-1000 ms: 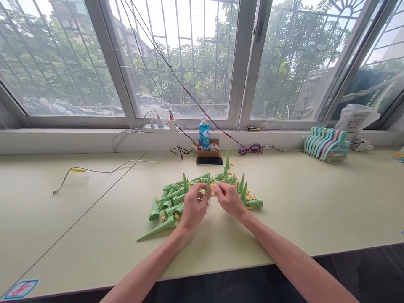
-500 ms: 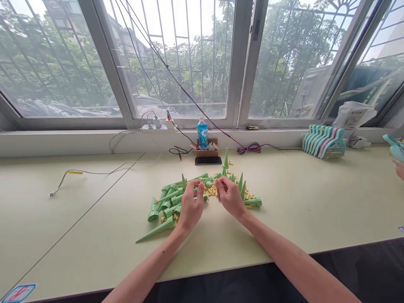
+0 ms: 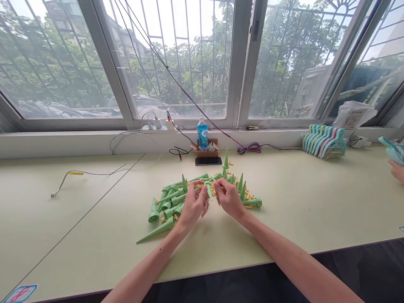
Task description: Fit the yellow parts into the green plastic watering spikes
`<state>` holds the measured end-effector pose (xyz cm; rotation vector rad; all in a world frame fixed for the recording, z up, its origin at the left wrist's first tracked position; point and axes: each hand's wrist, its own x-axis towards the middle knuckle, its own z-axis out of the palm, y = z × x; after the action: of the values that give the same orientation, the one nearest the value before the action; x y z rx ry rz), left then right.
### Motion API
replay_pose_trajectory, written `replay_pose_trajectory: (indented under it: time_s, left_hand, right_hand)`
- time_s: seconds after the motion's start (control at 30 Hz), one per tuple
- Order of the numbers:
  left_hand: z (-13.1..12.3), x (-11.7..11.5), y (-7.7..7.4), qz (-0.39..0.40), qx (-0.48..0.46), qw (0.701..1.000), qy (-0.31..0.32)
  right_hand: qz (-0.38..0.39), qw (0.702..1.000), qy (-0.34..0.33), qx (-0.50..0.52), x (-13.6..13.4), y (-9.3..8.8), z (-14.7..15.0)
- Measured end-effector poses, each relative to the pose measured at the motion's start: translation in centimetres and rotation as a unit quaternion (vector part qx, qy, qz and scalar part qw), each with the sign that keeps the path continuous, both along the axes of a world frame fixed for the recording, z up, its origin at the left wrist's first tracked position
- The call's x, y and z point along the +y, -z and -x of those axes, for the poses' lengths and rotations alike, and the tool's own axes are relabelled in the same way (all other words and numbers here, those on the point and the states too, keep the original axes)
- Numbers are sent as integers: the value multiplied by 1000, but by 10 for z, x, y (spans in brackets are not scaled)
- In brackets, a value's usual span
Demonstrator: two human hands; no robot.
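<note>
Between the thumb and fingers of my left hand [image 3: 196, 201] is a green plastic watering spike [image 3: 209, 191], its tip pointing down toward me. My right hand [image 3: 227, 196] is pinched close beside the spike's collar; whatever lies in its fingertips is too small or hidden to name. Under and behind both hands spreads a pile of similar green spikes [image 3: 172, 198], some lying and some standing on their collars. Small yellow plastic pieces [image 3: 249, 198] are scattered among them. One lone spike [image 3: 156, 229] lies at the pile's near left.
Behind the pile are a black phone [image 3: 208, 160] and a small cardboard box [image 3: 206, 153] with a blue bottle [image 3: 202, 134]. Cables [image 3: 249, 148] run along the back. Pastel hangers [image 3: 325, 141] stand at right, where another person's hand [image 3: 397, 170] holds something light blue.
My left hand has turned the spike, so its tip now points down toward me instead of facing end-on. My right hand has barely moved. The other person's hand has come further into view.
</note>
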<state>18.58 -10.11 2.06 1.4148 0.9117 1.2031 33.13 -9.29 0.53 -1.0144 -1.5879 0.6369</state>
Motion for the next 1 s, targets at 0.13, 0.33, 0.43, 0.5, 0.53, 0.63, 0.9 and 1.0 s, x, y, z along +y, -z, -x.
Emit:
replay_pose_trajectory:
  time_s: [0.13, 0.33, 0.43, 0.5, 0.53, 0.63, 0.9, 1.0]
  left_hand:
    - [1, 1, 4, -17, 12, 1000, 14]
    - [2, 5, 14, -44, 30, 998, 29]
    - [3, 5, 17, -56, 53, 997, 23]
    - [4, 4, 17, -65, 72, 995, 18]
    - [4, 3, 16, -69, 83, 994, 16]
    - [4, 1, 14, -84, 107, 991, 4]
    - [2, -1, 10, -116, 130, 984, -34]
    - [1, -3, 7, -116, 146, 981, -47]
  right_hand:
    - [2, 1000, 0, 1, 0, 1, 0]
    - [9, 1000, 6, 1, 0, -1, -1]
    - [11, 1000, 11, -7, -1, -3, 0]
    - [10, 1000, 16, -17, -1, -3, 0]
    - [9, 1000, 18, -22, -1, -3, 1]
    - [3, 999, 21, -37, -1, -1, 2]
    - [-4, 998, 36, -45, 0, 0, 3]
    - [0, 999, 25, -40, -2, -1, 4]
